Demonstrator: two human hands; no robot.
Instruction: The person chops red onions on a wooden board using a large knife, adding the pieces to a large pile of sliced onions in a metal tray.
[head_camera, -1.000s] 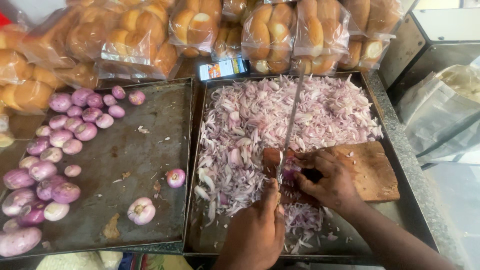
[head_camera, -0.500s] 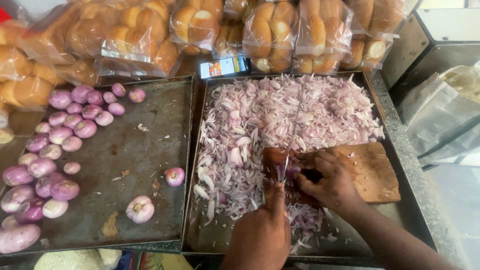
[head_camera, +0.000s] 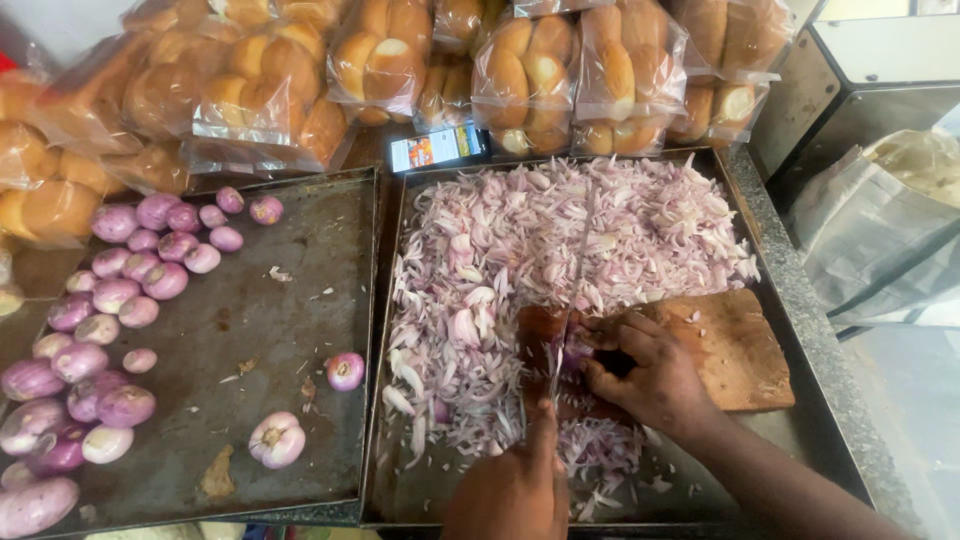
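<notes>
In the head view, our left hand (head_camera: 515, 490) is closed tight round the handle of a long knife (head_camera: 577, 270). Its blade is tilted up and away over the heap of sliced onion (head_camera: 560, 230), where half a second ago it was down in the cut, so one more slice looks done. Our right hand (head_camera: 645, 375) is curled, fingertips pinning the purple onion piece (head_camera: 572, 352) on the wooden cutting board (head_camera: 735, 345), just beside the blade. The board sits inside the right tray (head_camera: 383, 400), whose raised rim hems in the slices. There is little bare room except the board's far right part. The left tray (head_camera: 270, 320) has open metal in the middle, with peeled onions (head_camera: 120, 300) along its left side. Bagged buns (head_camera: 530, 70) and a phone (head_camera: 437, 148) crowd the far edge, and the worktop (head_camera: 800, 290) shows on the right.
</notes>
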